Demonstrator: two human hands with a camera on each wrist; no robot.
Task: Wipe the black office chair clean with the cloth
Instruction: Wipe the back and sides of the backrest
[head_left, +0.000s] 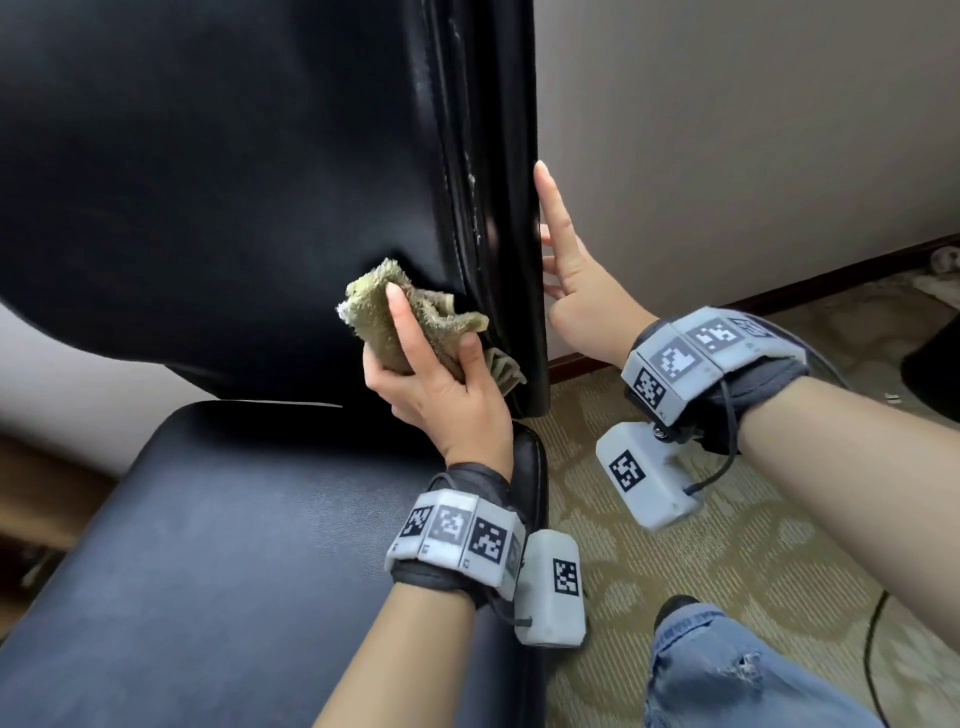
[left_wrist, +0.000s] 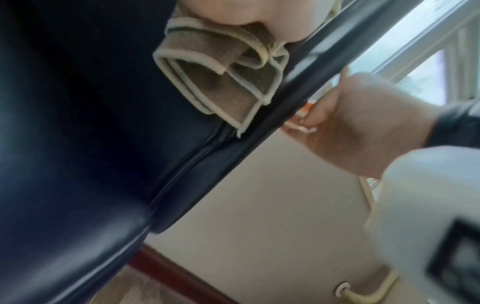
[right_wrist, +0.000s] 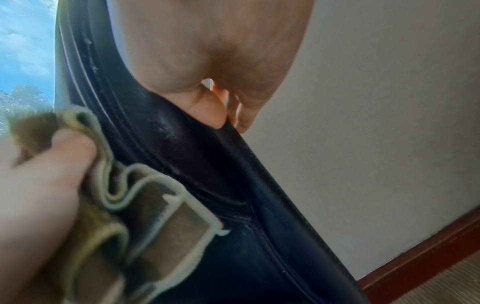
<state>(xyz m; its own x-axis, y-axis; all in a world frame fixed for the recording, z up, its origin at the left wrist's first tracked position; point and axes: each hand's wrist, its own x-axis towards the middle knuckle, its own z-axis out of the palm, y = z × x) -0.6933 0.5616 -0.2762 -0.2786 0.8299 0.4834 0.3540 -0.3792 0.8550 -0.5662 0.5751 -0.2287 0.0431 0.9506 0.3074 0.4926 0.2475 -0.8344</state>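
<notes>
The black office chair fills the left of the head view, with its backrest upright and its seat below. My left hand grips a bunched olive-brown cloth and holds it against the lower right of the backrest, beside the side seam. In the left wrist view the cloth hangs in folds below my palm. My right hand holds the backrest's right edge, index finger pointing up along it. The right wrist view has its thumb on the front of that edge, with fingers behind. Whitish scuffs mark the seam.
A pale wall with a dark red baseboard stands close behind the chair's right edge. Patterned carpet covers the floor. My jeans-clad knee is at the lower right, with a dark cable and a dark object further right.
</notes>
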